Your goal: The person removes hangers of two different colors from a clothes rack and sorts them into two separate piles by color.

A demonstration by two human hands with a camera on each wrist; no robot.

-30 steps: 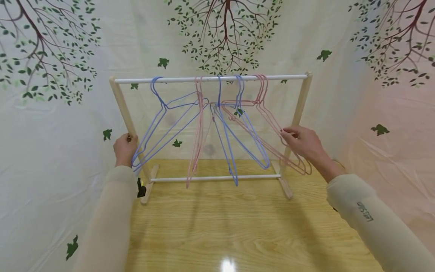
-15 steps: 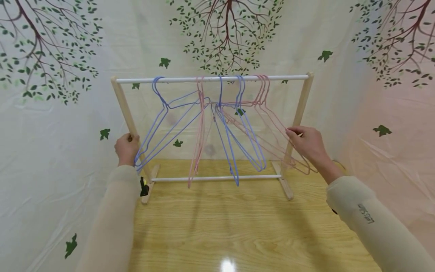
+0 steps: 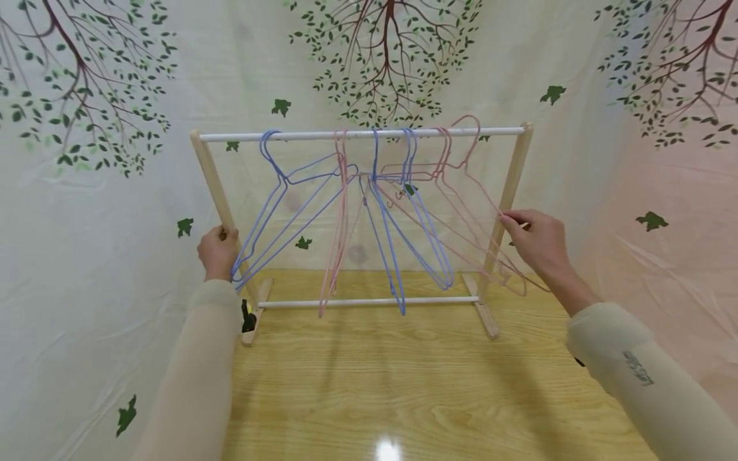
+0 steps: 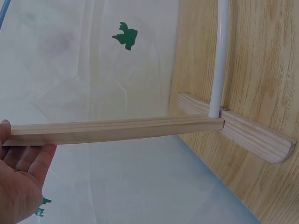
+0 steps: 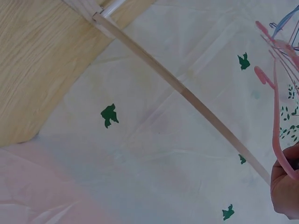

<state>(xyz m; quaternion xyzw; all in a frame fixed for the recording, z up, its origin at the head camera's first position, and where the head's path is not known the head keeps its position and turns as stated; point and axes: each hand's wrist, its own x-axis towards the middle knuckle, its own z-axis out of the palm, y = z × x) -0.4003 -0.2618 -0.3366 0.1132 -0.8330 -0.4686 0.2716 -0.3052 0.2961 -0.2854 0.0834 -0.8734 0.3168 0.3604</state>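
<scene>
My right hand (image 3: 539,240) pinches a pink wire hanger (image 3: 483,190) by its right shoulder, between thumb and fingertips. Its hook arches well above the rack's white top rod (image 3: 230,137), close to the right end. In the right wrist view the pink hanger (image 5: 276,112) runs down into the fingers. My left hand (image 3: 218,253) grips the left wooden post (image 3: 210,169) of the rack. The left wrist view shows the thumb above this post (image 4: 117,130) and the fingers below it. Other pink hangers (image 3: 444,150) hang just left of the held one.
Blue hangers (image 3: 279,168) hang at the left, with pink hangers (image 3: 337,218) beside them and more blue hangers (image 3: 426,221) right of centre. A right post (image 3: 510,179) and a lower white rod (image 3: 357,302) complete the frame. A black clip-like object (image 3: 248,317) sits by the left foot.
My right hand has moved right, drawing one pink hanger away from the pink group; its hook has risen above the rod. The left hand keeps hold of the post.
</scene>
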